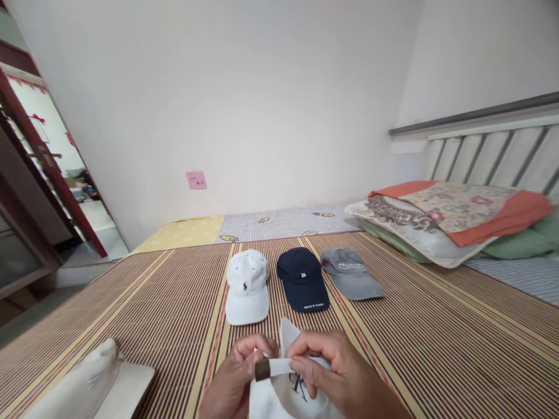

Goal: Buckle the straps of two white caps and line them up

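Note:
Both my hands hold a white cap (pixel 286 396) at the bottom middle of the view, over a striped mat (pixel 174 302). My left hand (pixel 238 378) pinches the cap's back strap near its dark brown buckle (pixel 262 369). My right hand (pixel 336 372) grips the strap and cloth from the right, fingers closed. Beyond my hands three caps lie in a row on the mat: a white cap (pixel 247 285), a navy cap (pixel 303 279) and a grey cap (pixel 350 273).
A cream-coloured cap (pixel 91 384) lies at the lower left on the mat. Stacked pillows (pixel 449 224) rest at the right below a slatted headboard (pixel 489 151). A pink note (pixel 196 180) is stuck on the white wall. An open doorway (pixel 52 174) is at the left.

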A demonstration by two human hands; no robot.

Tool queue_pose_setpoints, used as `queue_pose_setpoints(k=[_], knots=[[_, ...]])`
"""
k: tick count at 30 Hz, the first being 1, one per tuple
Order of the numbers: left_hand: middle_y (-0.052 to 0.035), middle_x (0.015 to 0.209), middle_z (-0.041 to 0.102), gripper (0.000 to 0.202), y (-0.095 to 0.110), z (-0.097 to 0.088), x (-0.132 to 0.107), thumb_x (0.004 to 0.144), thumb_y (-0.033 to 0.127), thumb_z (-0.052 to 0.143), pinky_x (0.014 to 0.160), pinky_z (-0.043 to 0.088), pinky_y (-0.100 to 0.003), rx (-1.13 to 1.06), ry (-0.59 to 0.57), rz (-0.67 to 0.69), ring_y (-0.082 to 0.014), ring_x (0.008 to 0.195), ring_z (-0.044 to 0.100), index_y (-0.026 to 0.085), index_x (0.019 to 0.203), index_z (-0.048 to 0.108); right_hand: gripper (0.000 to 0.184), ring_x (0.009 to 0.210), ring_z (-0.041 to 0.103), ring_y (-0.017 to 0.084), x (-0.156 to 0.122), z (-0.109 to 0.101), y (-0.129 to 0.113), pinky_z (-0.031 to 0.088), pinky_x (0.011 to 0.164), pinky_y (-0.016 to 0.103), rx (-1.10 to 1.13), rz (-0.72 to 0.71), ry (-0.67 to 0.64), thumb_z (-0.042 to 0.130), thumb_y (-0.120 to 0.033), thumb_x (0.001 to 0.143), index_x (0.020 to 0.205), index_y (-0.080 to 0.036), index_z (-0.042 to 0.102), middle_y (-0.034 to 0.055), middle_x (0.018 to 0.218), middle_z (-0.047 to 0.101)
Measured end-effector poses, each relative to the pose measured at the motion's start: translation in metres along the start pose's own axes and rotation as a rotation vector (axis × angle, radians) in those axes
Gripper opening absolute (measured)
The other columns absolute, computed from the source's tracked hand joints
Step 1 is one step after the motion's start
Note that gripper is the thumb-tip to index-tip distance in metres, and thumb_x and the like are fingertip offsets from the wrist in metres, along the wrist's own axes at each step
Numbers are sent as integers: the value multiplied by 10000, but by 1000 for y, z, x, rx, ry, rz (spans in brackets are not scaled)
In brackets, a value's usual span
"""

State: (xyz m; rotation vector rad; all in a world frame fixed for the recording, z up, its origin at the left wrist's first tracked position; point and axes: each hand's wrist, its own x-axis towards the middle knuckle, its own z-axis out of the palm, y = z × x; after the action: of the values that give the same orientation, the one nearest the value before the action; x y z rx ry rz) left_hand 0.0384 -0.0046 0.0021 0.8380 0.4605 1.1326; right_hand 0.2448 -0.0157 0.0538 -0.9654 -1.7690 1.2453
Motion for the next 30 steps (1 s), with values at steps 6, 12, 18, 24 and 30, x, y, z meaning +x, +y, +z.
queue_pose_setpoints(k=[6, 12, 18, 24, 30], knots=[[41, 591, 477, 450, -6, 4, 4, 708, 506, 909, 537, 276, -225, 158, 46, -78, -91, 541, 357, 165, 654, 620, 176, 552, 548, 109, -1, 7, 0, 413, 584, 234, 87, -15, -27, 683, -357, 909, 981, -196, 689, -61, 626, 596], [45, 585, 465, 502, -11, 7, 9, 734, 589, 859, 527, 252, -242, 259, -21, -105, -90, 526, 338, 183, 676, 570, 133, 580, 562, 111, 3, 9, -3, 420, 612, 233, 161, -1, -26, 677, -272, 876, 971, -194, 628, -63, 635, 617], [43, 586, 450, 537, -9, 7, 8, 799, 654, 777, 517, 249, -231, 255, 45, -109, -88, 526, 319, 169, 658, 594, 94, 607, 592, 124, 4, 3, 2, 417, 627, 247, 109, -3, -31, 651, -263, 902, 959, -197, 617, -50, 653, 644], [-28, 809, 623, 525, 1, 4, 2, 804, 666, 766, 631, 356, -245, 318, -66, -75, -144, 686, 511, 183, 989, 680, 115, 630, 593, 122, 4, 1, 4, 417, 649, 253, 113, -3, -20, 664, -294, 917, 951, -194, 617, -45, 657, 651], [61, 626, 486, 400, 7, -7, 4, 777, 504, 856, 534, 233, -213, 431, -8, -106, -79, 545, 320, 185, 836, 622, 303, 587, 584, 118, 0, -13, 11, 443, 599, 250, 109, 90, -103, 629, -385, 965, 1202, -196, 619, -3, 768, 736]])
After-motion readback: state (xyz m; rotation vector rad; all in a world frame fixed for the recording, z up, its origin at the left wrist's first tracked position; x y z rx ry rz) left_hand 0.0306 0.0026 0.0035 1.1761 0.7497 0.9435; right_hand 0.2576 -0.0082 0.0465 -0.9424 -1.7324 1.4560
